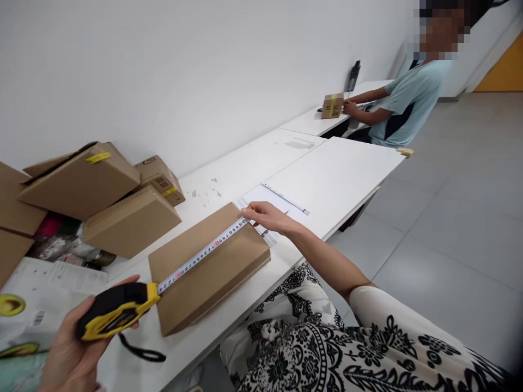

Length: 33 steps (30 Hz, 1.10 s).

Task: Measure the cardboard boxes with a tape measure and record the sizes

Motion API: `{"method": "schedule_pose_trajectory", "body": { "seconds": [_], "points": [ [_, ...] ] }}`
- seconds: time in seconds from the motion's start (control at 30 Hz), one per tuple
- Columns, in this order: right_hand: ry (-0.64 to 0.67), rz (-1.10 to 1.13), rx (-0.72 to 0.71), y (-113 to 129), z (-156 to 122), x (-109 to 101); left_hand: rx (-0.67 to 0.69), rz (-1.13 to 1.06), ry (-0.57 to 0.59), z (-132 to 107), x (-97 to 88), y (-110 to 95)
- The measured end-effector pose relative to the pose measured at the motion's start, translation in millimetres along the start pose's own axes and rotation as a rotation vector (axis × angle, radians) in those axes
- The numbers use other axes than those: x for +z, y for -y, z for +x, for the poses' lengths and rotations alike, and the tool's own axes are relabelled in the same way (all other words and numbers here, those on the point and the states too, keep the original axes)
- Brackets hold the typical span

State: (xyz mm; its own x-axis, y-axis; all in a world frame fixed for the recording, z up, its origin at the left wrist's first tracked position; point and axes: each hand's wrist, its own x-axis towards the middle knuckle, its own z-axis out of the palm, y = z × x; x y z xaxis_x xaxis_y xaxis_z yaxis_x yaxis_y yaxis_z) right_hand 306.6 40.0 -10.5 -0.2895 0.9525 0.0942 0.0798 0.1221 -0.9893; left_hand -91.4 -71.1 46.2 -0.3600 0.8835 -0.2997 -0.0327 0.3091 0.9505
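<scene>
A flat brown cardboard box lies on the white table in front of me. My left hand grips a yellow and black tape measure at the box's near left corner. Its white blade stretches across the box top. My right hand pinches the blade's end at the far right corner of the box, fingers closed on it.
Several cardboard boxes are stacked at the left against the wall. A sheet of paper lies past the box, and printed papers lie at the near left. Another person sits at a far table with a small box.
</scene>
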Motion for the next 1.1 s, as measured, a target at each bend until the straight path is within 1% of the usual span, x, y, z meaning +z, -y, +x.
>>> {"method": "schedule_pose_trajectory", "body": {
  "seconds": [0.07, 0.1, 0.2, 0.37, 0.57, 0.7, 0.83, 0.9, 1.0, 1.03, 1.1],
  "points": [
    [0.019, 0.058, 0.062, -19, 9, 3, -0.063, -0.073, -0.012, 3, 14.7, 0],
    [0.022, 0.079, 0.084, -26, 12, 5, -0.089, -0.100, -0.007, 6, 19.1, 0],
    [0.000, 0.083, 0.112, -41, 19, 8, -0.093, -0.122, 0.019, 15, 21.9, 5],
    [-0.034, 0.065, 0.076, -50, 22, 11, -0.092, -0.124, 0.034, 24, 14.9, 12],
    [-0.075, 0.110, 0.092, -60, 22, 14, -0.078, -0.074, 0.080, 25, 11.4, 10],
    [-0.085, 0.114, 0.073, -64, 19, 17, -0.090, -0.030, 0.140, 32, 6.2, 5],
    [-0.114, 0.094, 0.020, -63, 16, 23, -0.041, 0.009, 0.184, 36, 0.9, -2],
    [-0.118, 0.094, 0.021, -62, 17, 26, -0.010, 0.014, 0.234, 34, -1.3, -7],
    [-0.090, 0.085, 0.027, -62, 20, 31, 0.026, 0.035, 0.318, 33, -5.3, -10],
    [-0.078, 0.076, 0.018, -62, 21, 33, 0.034, 0.043, 0.320, 34, -7.8, -10],
    [-0.058, 0.052, -0.003, -61, 23, 36, 0.042, 0.047, 0.269, 41, -15.7, -6]
  ]
}}
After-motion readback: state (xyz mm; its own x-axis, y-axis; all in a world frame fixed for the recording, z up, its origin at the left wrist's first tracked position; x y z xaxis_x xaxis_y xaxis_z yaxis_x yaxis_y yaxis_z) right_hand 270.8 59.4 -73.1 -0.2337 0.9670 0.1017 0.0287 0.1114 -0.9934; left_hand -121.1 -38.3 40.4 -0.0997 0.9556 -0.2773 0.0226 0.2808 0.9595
